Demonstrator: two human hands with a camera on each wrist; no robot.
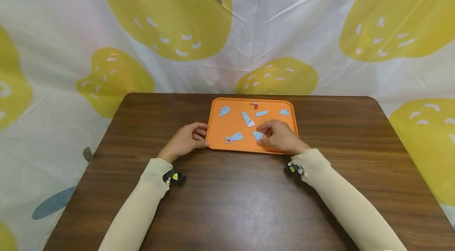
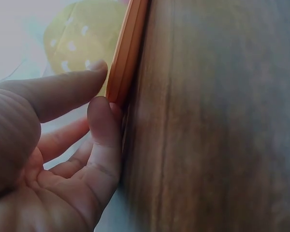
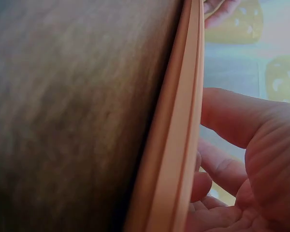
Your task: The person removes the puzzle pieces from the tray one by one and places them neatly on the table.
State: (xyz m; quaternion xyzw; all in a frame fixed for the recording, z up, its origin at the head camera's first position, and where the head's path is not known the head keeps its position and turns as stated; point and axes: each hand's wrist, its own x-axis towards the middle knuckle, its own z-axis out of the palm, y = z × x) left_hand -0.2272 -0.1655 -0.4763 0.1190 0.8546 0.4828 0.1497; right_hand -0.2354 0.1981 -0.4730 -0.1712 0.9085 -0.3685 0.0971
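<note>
An orange tray (image 1: 245,146) lies on the table with several torn-looking light-blue pieces on it. At its left edge my left hand (image 1: 185,140) holds the rim with bent fingers; in the left wrist view the thumb (image 2: 87,79) and a fingertip meet the tray's corner (image 2: 117,92). Over the right part of the tray, my right hand (image 1: 281,136) pinches a light-blue piece (image 1: 258,135) between thumb and forefinger. In the right wrist view the tray's side wall (image 3: 176,130) hides that piece and the fingertips.
Around the right hand lie a long light-blue piece (image 1: 247,119), a narrow strip (image 1: 262,113), a red-printed piece (image 1: 254,106) and a small piece (image 1: 284,112). Nearer the left hand are two more pieces, one lower (image 1: 234,137), one upper (image 1: 224,111). A lemon-print curtain (image 1: 241,37) hangs behind the brown table (image 1: 227,203).
</note>
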